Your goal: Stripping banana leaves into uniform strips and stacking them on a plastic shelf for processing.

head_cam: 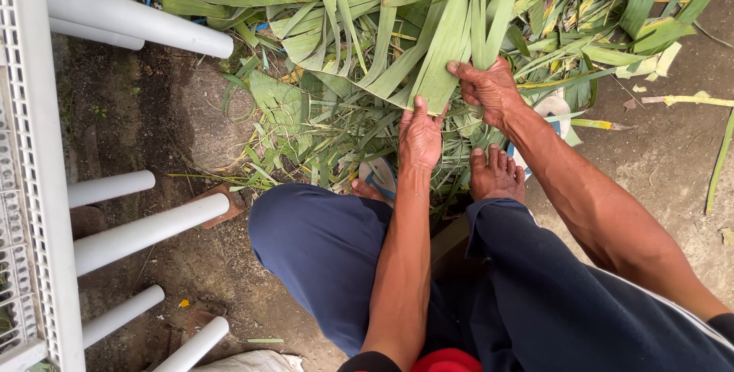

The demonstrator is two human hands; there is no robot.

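Sitting low, knees (321, 250) in dark trousers spreading at 6 o'clock, bare feet (497, 177) resting on sandals (380, 175) just beyond.

Left hand (420, 136) gripping the near end of a broad green leaf (447, 43), thumb and fingers closing on its edge. Right hand (489, 90), at 3 o'clock of the left, pinching the same leaf and a narrower strip beside it.

Leaf rising toward 12 o'clock, lying on top of the leaf pile (336, 43).

Pile spreading across the ground from 11 to 2 o'clock.

White plastic chairs (46, 188) lying tipped at 9 o'clock, legs (145, 230) pointing toward 3 o'clock.
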